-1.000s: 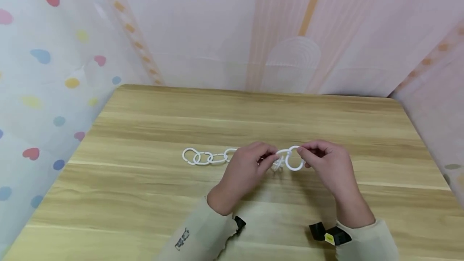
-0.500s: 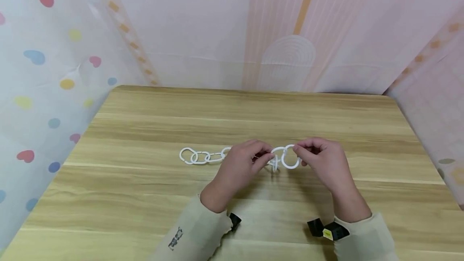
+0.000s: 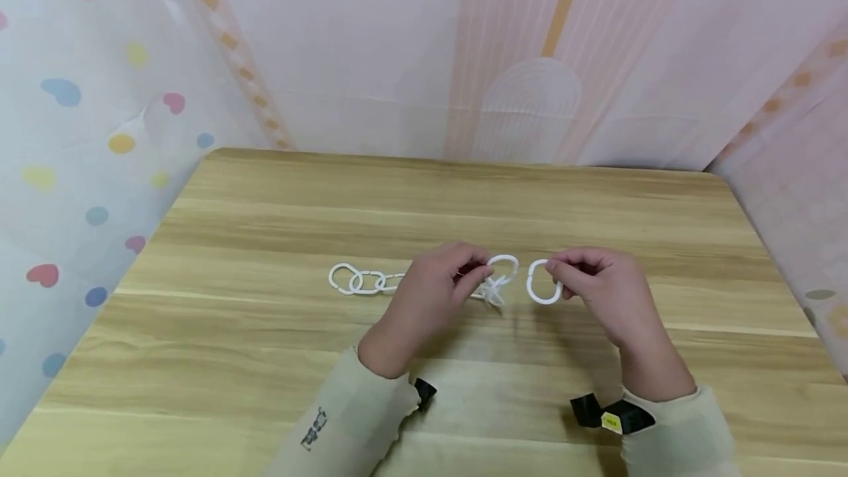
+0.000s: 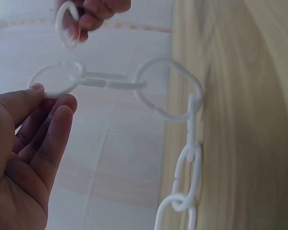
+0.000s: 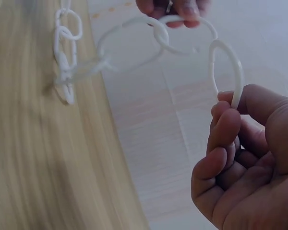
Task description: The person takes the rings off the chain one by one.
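A white plastic chain [image 3: 344,279] of oval links trails leftward along the wooden table. My left hand [image 3: 433,293] pinches its end link [image 4: 53,94] between thumb and fingers, lifted above the tabletop. From that link more links hang down to the table in the left wrist view. To the right, my right hand [image 3: 606,293] pinches a single white link [image 3: 544,283] between thumb and forefinger. In the head view a small gap separates this link from the chain's end link. Part of the chain is hidden behind my left hand.
The wooden table [image 3: 464,205] has a back edge against a patterned curtain [image 3: 371,57]. Each wrist carries a black strap [image 3: 626,418] at the sleeve cuff.
The single link in my right hand, hooked through the chain's end link before, has come apart from it. My right hand has moved slightly right and the left hand slightly left.
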Demonstrator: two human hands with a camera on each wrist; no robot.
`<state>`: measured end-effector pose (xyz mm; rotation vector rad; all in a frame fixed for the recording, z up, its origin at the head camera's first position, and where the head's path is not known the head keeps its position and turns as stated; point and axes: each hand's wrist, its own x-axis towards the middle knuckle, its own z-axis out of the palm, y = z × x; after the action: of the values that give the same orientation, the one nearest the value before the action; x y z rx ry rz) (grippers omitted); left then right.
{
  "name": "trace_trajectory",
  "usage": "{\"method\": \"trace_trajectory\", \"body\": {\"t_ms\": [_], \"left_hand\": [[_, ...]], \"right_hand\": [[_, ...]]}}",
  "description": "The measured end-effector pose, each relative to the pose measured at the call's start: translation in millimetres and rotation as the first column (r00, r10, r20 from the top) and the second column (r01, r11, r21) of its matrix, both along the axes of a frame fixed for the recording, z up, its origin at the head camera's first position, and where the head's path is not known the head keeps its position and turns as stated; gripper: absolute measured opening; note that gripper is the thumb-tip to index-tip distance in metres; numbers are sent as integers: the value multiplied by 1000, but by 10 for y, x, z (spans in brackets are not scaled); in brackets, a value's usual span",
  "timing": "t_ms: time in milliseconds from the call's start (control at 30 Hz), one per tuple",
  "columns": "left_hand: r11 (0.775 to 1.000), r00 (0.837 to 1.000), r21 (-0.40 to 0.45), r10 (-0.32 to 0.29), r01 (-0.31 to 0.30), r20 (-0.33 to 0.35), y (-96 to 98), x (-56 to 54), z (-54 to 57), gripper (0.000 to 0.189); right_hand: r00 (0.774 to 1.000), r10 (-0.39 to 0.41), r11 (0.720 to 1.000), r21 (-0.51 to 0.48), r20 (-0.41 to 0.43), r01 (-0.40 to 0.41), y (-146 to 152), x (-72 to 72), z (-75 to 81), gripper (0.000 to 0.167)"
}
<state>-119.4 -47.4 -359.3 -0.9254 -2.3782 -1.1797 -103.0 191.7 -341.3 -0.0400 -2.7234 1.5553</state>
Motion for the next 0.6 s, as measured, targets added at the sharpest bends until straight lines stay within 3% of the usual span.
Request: {"method": "trace_trajectory", "body": {"t_ms": [300,433,600], "left_hand": [[998,998,41,54,-53,-19,-114,-62,87,4],[997,998,54,63,-61,-24,-145,-66,110,4],[996,997,57,74,-73,-15,-168,-73,114,6]], "right_hand": [[999,-52,998,-30,-11,52,199,-22,47,31],[998,-69,997,31,-5,69,292,-29,41,31],[994,-88,987,127,-64,95,365,-37,32,30]]}}
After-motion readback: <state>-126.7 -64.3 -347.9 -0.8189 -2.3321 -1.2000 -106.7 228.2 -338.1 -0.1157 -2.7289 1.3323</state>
